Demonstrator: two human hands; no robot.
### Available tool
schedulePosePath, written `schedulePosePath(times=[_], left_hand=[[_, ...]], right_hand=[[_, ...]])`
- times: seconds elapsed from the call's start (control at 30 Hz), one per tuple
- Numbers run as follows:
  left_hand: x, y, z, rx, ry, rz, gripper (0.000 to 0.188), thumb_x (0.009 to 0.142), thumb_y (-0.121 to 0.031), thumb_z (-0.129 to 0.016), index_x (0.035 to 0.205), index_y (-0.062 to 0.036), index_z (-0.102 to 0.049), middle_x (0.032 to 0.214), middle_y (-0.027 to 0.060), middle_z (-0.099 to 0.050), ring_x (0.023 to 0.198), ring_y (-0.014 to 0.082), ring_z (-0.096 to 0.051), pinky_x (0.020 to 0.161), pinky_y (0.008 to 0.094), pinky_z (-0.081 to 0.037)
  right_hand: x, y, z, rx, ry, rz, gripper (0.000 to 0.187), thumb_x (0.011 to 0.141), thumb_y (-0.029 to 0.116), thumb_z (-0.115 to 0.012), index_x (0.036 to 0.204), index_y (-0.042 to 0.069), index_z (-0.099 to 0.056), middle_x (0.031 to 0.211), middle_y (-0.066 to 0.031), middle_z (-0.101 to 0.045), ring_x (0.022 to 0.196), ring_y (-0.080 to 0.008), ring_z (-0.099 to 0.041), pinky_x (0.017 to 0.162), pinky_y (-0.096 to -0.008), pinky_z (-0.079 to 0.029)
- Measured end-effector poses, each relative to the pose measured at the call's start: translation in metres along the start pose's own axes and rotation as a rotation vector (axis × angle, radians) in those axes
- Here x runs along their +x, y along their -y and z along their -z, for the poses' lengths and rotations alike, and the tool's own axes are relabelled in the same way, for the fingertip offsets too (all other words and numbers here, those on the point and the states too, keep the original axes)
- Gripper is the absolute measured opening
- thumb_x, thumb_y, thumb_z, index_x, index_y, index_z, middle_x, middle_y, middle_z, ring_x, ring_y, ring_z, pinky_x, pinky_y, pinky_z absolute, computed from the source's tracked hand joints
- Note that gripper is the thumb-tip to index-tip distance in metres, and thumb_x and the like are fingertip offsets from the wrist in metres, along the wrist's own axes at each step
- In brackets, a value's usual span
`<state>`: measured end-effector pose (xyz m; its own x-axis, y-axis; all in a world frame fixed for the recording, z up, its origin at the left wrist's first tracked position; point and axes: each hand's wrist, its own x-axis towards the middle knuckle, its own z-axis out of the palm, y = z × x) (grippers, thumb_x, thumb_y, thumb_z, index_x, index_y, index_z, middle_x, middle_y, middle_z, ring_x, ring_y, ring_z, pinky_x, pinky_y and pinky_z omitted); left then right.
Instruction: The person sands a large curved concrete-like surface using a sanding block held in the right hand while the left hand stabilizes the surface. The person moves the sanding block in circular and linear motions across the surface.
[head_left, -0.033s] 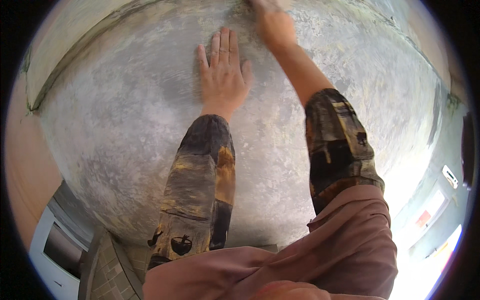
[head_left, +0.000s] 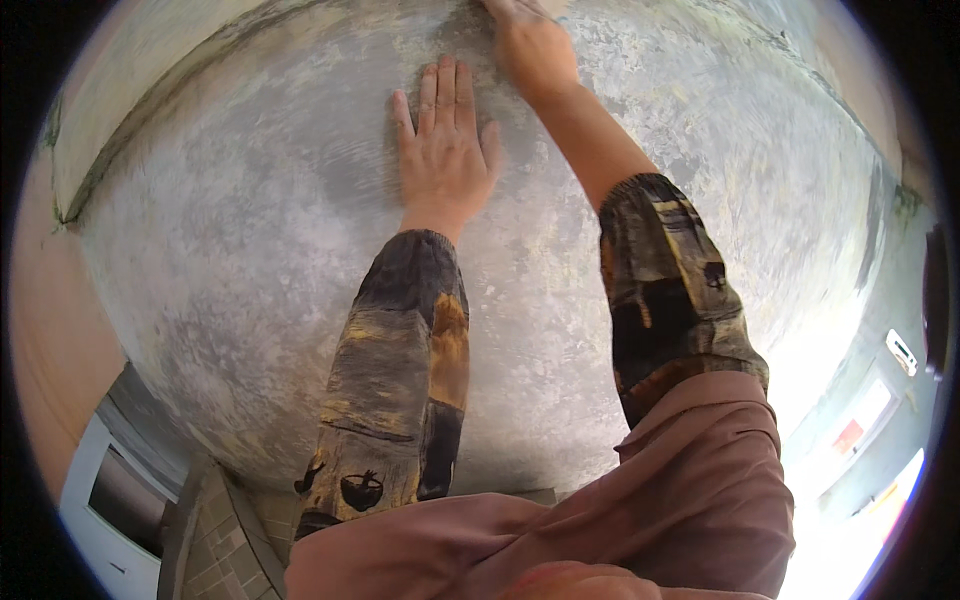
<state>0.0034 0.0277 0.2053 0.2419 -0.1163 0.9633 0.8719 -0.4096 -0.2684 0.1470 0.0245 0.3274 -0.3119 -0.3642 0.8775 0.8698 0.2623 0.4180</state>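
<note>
My left hand (head_left: 445,160) lies flat, palm down, on a wide grey, mottled plaster-like surface (head_left: 280,260), its fingers stretched out and a little apart. Farther off and to the right, my right hand (head_left: 535,50) reaches to the top edge of the view over the same surface. Its fingers look bent together and are partly cut off there. Whatever they hold, if anything, cannot be made out. Pale smears and darker grey patches mark the surface around both hands.
A raised, stained edge (head_left: 160,115) curves along the surface's far left side. At lower left stand a pale-framed door or window (head_left: 85,500) and brown tiling (head_left: 215,535). On the right wall hangs a small white device (head_left: 900,352), with bright light below it.
My right hand and forearm have shifted slightly to the left. My left hand stays in almost the same place on the surface.
</note>
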Motion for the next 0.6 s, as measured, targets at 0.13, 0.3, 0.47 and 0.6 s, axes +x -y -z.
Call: schedulePosePath(times=[0.13, 0.3, 0.47, 0.6], left_hand=[[-0.002, -0.001, 0.003, 0.002, 0.008, -0.006, 0.065, 0.102, -0.036, -0.042, 0.156, -0.0056, -0.022, 0.163, 0.0126, -0.021, 0.150, 0.0282, -0.019, 0.121, 0.0547, -0.014], [0.008, 0.004, 0.001, 0.038, -0.015, -0.029, 0.065, 0.102, -0.037, -0.043, 0.155, -0.0051, -0.024, 0.162, 0.0132, -0.023, 0.150, 0.0285, -0.021, 0.120, 0.0548, -0.015], [0.008, 0.004, 0.000, 0.034, -0.033, -0.031, 0.066, 0.101, -0.038, -0.045, 0.155, -0.0050, -0.025, 0.162, 0.0133, -0.025, 0.149, 0.0285, -0.023, 0.120, 0.0548, -0.016], [0.008, 0.003, -0.001, 0.037, -0.047, -0.030, 0.067, 0.101, -0.038, -0.045, 0.155, -0.0046, -0.025, 0.162, 0.0131, -0.025, 0.149, 0.0283, -0.023, 0.120, 0.0543, -0.015]], right_hand=[[0.002, -0.005, -0.001, 0.038, 0.008, 0.135, 0.027, 0.090, 0.003, -0.048, 0.115, 0.005, -0.057, 0.124, -0.0201, -0.062, 0.119, -0.0374, -0.056, 0.104, -0.0436, -0.043], [0.004, -0.047, 0.040, -0.120, -0.004, -0.062, 0.031, 0.091, 0.004, -0.048, 0.120, 0.008, -0.058, 0.124, -0.0163, -0.063, 0.114, -0.0362, -0.059, 0.091, -0.0441, -0.051], [-0.009, -0.042, 0.037, -0.080, 0.104, -0.017, 0.031, 0.091, 0.008, -0.052, 0.121, 0.007, -0.058, 0.128, -0.0162, -0.062, 0.119, -0.0349, -0.058, 0.097, -0.0430, -0.050], [-0.001, -0.035, 0.024, -0.107, 0.068, 0.139, 0.031, 0.093, 0.011, -0.053, 0.123, 0.005, -0.056, 0.131, -0.0173, -0.060, 0.122, -0.0362, -0.057, 0.098, -0.0433, -0.050]])
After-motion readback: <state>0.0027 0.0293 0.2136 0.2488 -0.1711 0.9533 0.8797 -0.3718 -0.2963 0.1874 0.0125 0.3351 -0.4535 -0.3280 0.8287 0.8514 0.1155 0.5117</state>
